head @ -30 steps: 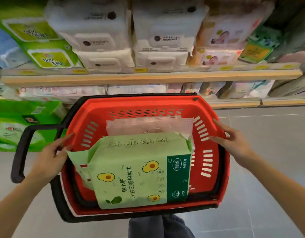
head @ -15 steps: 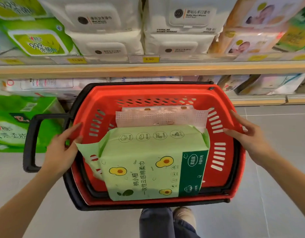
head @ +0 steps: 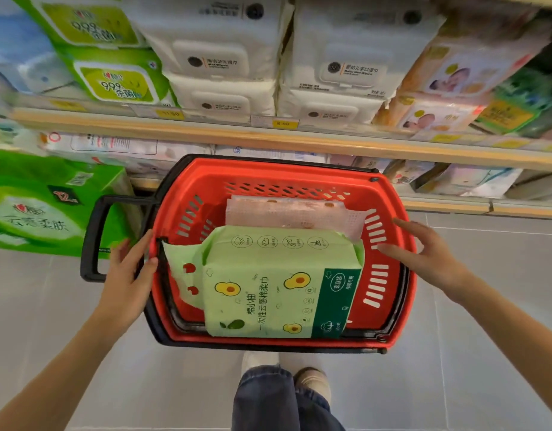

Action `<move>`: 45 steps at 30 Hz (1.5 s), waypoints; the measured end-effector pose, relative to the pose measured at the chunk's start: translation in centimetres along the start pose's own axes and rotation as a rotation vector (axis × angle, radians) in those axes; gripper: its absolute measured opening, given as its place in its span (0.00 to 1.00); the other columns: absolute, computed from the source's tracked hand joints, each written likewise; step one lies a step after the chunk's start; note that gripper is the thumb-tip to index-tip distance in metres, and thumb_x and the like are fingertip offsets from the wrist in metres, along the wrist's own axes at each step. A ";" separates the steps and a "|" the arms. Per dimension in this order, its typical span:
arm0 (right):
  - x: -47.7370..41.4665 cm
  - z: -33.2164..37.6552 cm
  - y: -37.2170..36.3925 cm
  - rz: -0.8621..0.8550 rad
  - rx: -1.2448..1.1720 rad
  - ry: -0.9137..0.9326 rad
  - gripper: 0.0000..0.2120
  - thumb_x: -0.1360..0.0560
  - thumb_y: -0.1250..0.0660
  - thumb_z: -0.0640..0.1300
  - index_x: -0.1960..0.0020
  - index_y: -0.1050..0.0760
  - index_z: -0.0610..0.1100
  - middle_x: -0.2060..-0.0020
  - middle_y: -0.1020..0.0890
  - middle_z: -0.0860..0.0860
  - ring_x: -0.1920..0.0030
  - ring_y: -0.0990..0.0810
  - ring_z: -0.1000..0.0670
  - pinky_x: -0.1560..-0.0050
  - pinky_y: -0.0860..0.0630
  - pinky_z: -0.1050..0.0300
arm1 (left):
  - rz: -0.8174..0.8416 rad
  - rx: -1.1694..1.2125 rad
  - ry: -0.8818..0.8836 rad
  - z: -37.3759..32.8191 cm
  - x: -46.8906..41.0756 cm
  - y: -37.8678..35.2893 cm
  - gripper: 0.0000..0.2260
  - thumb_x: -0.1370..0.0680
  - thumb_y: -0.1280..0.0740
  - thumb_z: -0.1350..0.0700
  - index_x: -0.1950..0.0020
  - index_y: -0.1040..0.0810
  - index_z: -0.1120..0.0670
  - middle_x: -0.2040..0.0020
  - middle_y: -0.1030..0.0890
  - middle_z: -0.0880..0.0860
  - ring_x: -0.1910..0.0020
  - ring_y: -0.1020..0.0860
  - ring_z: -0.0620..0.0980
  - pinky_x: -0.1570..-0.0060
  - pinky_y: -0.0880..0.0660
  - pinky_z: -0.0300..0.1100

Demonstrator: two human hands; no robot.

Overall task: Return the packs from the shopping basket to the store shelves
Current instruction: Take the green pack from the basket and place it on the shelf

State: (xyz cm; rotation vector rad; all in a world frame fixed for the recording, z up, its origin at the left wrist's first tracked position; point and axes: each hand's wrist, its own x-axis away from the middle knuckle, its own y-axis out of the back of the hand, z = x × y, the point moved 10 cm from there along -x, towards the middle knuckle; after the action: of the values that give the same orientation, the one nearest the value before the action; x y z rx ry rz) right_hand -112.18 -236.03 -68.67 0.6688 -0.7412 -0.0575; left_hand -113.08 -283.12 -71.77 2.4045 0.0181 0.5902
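Note:
A red shopping basket (head: 268, 178) with a black rim is below me, in front of the store shelves. A light green pack with avocado prints (head: 268, 284) lies on top inside it. Behind that, a pink pack (head: 293, 213) leans toward the basket's far wall. My left hand (head: 125, 275) grips the basket's left rim, thumb inside the edge. My right hand (head: 424, 256) is over the right rim with fingers spread, holding nothing, its fingertips close to the green pack's right end.
The basket's black pull handle (head: 94, 237) sticks out to the left. A wooden shelf edge (head: 268, 138) carries white wipe packs (head: 218, 57) and green ones (head: 119, 82). A big green tissue bundle (head: 44, 206) stands at the left. My legs (head: 278, 396) are just behind the basket.
My right hand has moved from the outside of the right rim inward over it, toward the green pack. My left hand stays on the left rim. The packs have not moved.

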 end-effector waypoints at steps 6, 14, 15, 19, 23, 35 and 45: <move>5.6 14.0 -6.6 0.368 0.480 0.603 0.44 0.40 0.33 0.67 0.28 0.46 0.60 0.26 0.42 0.46 0.27 0.46 0.45 0.29 0.44 0.39 | -0.007 0.059 0.025 -0.1 4.9 0.3 0.21 0.21 0.40 0.59 0.29 0.35 0.46 0.28 0.39 0.55 0.31 0.39 0.46 0.34 0.41 0.38; 4.7 13.2 -17.2 0.845 0.989 0.600 0.55 0.40 0.25 0.59 0.30 0.63 0.68 0.24 0.57 0.48 0.25 0.57 0.45 0.27 0.52 0.41 | 0.054 0.146 -0.069 -0.8 8.4 -2.6 0.24 0.22 0.39 0.63 0.32 0.40 0.42 0.33 0.38 0.49 0.44 0.42 0.17 0.50 0.39 0.14; 4.3 12.8 -17.8 0.847 0.980 0.586 0.56 0.40 0.24 0.59 0.31 0.64 0.69 0.24 0.57 0.47 0.25 0.56 0.44 0.27 0.52 0.40 | 0.059 0.140 -0.069 -0.5 8.6 -3.0 0.23 0.22 0.40 0.62 0.32 0.40 0.41 0.32 0.39 0.48 0.42 0.41 0.19 0.49 0.38 0.15; 3.0 12.1 -18.4 0.808 0.900 0.537 0.55 0.40 0.24 0.56 0.32 0.63 0.71 0.29 0.44 0.47 0.29 0.43 0.42 0.30 0.43 0.40 | 0.127 0.117 -0.070 0.7 9.5 -4.6 0.27 0.21 0.41 0.57 0.33 0.44 0.28 0.27 0.42 0.47 0.31 0.42 0.39 0.34 0.33 0.39; 2.9 12.1 -18.0 0.739 0.854 0.536 0.52 0.39 0.24 0.55 0.31 0.59 0.71 0.38 0.37 0.49 0.37 0.37 0.45 0.35 0.36 0.44 | 0.105 0.097 -0.104 0.5 10.5 -5.3 0.28 0.21 0.41 0.56 0.36 0.45 0.24 0.30 0.45 0.40 0.29 0.46 0.37 0.32 0.38 0.36; 5.1 16.9 -10.7 0.558 0.309 0.492 0.49 0.39 0.23 0.51 0.28 0.49 0.63 0.33 0.34 0.55 0.30 0.39 0.46 0.30 0.39 0.43 | 0.199 0.259 -0.089 -4.6 11.5 -5.5 0.31 0.25 0.39 0.45 0.32 0.55 0.26 0.25 0.48 0.39 0.26 0.49 0.39 0.28 0.40 0.45; 12.6 19.7 2.7 0.452 -0.465 0.330 0.33 0.39 0.25 0.36 0.37 0.30 0.51 0.50 0.15 0.49 0.52 0.16 0.45 0.57 0.19 0.51 | 0.240 0.515 -0.365 -24.2 11.3 -0.1 0.49 0.36 0.25 0.42 0.31 0.60 0.28 0.33 0.32 0.31 0.35 0.30 0.36 0.43 0.27 0.33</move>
State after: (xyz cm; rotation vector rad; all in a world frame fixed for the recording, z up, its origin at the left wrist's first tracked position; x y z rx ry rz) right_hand -115.94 -248.10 -48.80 0.0523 -0.5178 0.2826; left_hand -113.04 -266.80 -50.64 3.0122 -0.3137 0.2592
